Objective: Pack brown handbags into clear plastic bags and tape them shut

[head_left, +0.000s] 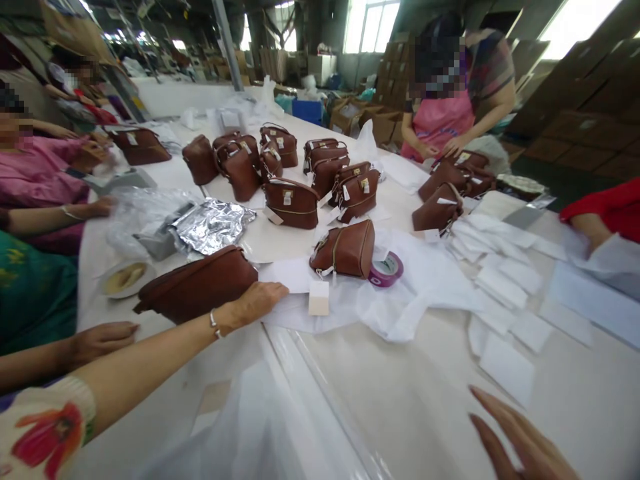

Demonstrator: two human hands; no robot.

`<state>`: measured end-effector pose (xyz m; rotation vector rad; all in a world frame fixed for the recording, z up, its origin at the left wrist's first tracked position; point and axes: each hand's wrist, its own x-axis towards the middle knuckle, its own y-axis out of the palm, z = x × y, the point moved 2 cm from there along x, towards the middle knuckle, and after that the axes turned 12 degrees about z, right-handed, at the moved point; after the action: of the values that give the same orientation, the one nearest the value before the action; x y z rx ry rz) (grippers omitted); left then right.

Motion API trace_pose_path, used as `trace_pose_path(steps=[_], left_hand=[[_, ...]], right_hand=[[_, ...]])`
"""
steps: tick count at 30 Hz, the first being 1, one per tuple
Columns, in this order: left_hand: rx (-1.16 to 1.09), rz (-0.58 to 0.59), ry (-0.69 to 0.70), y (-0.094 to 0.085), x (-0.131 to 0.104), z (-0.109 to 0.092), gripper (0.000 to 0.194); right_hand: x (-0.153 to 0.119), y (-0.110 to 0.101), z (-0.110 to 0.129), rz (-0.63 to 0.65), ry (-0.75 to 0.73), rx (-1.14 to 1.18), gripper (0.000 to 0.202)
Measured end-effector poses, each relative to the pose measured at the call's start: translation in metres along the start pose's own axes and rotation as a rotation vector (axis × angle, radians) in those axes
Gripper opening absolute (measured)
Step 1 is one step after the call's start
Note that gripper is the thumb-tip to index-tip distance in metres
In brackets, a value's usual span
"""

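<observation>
My left hand, with a bracelet at the wrist, reaches across the table at the right end of a large brown bag. Its fingers are pressed together at the edge of a white sheet; what they grip is hidden. Right of it, a brown bag lies tilted on white tissue, its tag hanging forward. A purple tape roll touches that bag. At the lower right, my right hand is over the table with fingers apart, holding nothing.
Several brown bags stand farther back. Crinkled silver foil and a dish lie left. White packets spread across the right side. People work around the table; another person's hand is beside my left forearm.
</observation>
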<state>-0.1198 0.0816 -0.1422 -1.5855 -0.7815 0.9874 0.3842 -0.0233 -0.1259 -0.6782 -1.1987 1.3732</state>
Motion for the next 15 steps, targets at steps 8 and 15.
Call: trace_pose_path(steps=[8,15], left_hand=[[-0.041,-0.151,-0.227,-0.091,-0.024,0.005,0.025],[-0.621,-0.375,-0.4,-0.151,-0.089,0.019,0.025]], right_hand=[[0.075,0.029,0.169,0.164,-0.126,0.245,0.036],[0.072,0.043,0.238,0.466,0.42,1.103,0.071]])
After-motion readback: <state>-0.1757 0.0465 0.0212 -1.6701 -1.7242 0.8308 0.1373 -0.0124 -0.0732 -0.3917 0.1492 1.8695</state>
